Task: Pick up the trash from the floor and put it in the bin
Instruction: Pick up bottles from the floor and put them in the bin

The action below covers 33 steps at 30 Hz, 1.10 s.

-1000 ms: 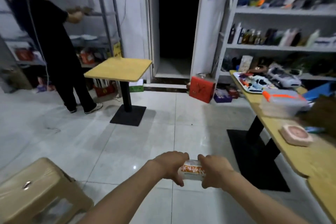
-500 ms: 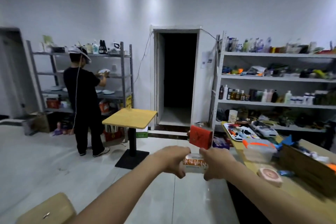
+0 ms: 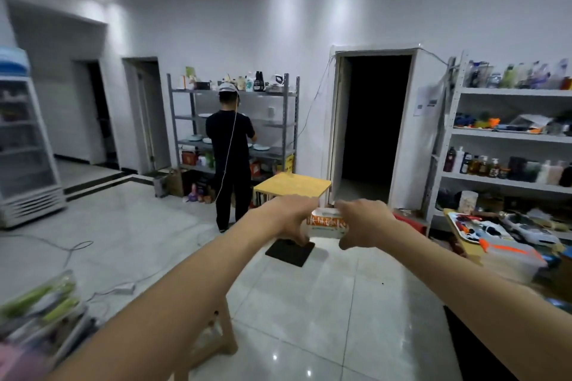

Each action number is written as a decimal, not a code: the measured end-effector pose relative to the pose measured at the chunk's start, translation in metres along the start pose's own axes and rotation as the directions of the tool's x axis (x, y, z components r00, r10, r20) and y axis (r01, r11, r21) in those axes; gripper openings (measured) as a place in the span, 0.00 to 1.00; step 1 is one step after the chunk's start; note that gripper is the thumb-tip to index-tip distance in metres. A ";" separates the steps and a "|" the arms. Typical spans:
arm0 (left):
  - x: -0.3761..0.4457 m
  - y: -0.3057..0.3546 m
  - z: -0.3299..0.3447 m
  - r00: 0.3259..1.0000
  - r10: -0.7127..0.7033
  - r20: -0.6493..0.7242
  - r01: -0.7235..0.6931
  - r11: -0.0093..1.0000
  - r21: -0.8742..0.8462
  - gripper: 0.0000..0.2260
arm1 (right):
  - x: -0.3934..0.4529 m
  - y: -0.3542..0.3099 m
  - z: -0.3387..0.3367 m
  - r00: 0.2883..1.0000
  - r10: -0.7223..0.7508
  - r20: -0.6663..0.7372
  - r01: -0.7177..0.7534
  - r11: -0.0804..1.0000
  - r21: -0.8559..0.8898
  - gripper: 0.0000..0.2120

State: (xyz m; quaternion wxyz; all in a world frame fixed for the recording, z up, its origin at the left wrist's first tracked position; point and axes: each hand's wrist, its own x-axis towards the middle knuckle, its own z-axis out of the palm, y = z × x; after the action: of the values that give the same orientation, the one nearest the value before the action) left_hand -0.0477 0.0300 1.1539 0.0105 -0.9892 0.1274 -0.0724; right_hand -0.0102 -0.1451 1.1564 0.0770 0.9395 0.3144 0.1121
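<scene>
I have the trash, a small white carton with orange print (image 3: 325,223), held out in front of me at arm's length, well above the floor (image 3: 309,303). My left hand (image 3: 291,219) is clamped on its left end and my right hand (image 3: 362,221) on its right end, so each grip is closed on the carton and the 2 share it about equally. The carton's long axis runs side to side between the hands, level or nearly so, with the printed face toward me.

Taking the carton as the landmark: the small yellow table (image 3: 292,185) stands just behind it, its black base (image 3: 290,250) showing below the carton. The dark doorway (image 3: 371,130) is behind it and to the right. A person in black (image 3: 230,158) stands behind and to the left, facing a metal shelf (image 3: 232,120). The long surface (image 3: 464,244) loaded with clutter lies to the right of the carton.

No bin shows anywhere from here, so the direction from the carton to the bin is the 1 thing I cannot give. I judge the pickup done and the carry under way; neither hand is nearer to a target I cannot see. Since the carton is light-looking and short, I expect 1 hand could take it for the drop once the bin is found.
</scene>
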 end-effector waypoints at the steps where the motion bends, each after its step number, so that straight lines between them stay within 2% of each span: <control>1: -0.019 -0.011 -0.006 0.999 -0.033 -0.004 0.034 0.999 0.013 0.26 | 0.002 -0.019 -0.007 1.000 -0.021 -0.014 0.021 1.000 0.000 0.30; 8: -0.165 -0.075 -0.037 0.969 -0.241 -0.048 0.244 0.967 0.068 0.25 | 0.001 -0.149 -0.056 0.966 -0.244 -0.088 0.245 0.970 -0.003 0.29; 13: -0.302 -0.106 -0.047 0.904 -0.424 -0.060 0.426 0.904 0.038 0.25 | -0.027 -0.269 -0.085 0.906 -0.403 -0.130 0.408 0.913 0.015 0.26; 17: -0.430 -0.115 -0.059 0.799 -0.594 -0.090 0.598 0.801 0.032 0.26 | -0.062 -0.383 -0.114 0.834 -0.535 -0.135 0.542 0.840 0.015 0.25; 21: -0.568 -0.126 -0.060 0.646 -0.749 -0.150 0.761 0.648 0.038 0.27 | -0.108 -0.507 -0.143 0.727 -0.669 -0.154 0.678 0.735 0.008 0.25; 26: -0.721 -0.121 -0.052 0.495 -0.848 -0.189 0.869 0.487 0.093 0.27 | -0.175 -0.643 -0.158 0.581 -0.795 -0.176 0.809 0.588 0.014 0.28; 31: -0.836 -0.115 -0.034 0.370 -0.920 -0.127 0.928 0.360 0.097 0.33 | -0.228 -0.752 -0.142 0.434 -0.885 -0.169 0.900 0.432 0.050 0.30; 33: -0.869 -0.115 -0.023 0.318 -0.941 -0.110 0.946 0.308 0.099 0.33 | -0.240 -0.787 -0.130 0.383 -0.907 -0.177 0.924 0.376 0.071 0.33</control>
State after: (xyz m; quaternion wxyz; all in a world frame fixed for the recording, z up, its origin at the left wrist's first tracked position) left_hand -0.8540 0.3612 1.0592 0.0362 -0.8723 -0.4793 -0.0896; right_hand -0.6820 0.3408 1.0735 0.0343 0.6038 0.7928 0.0762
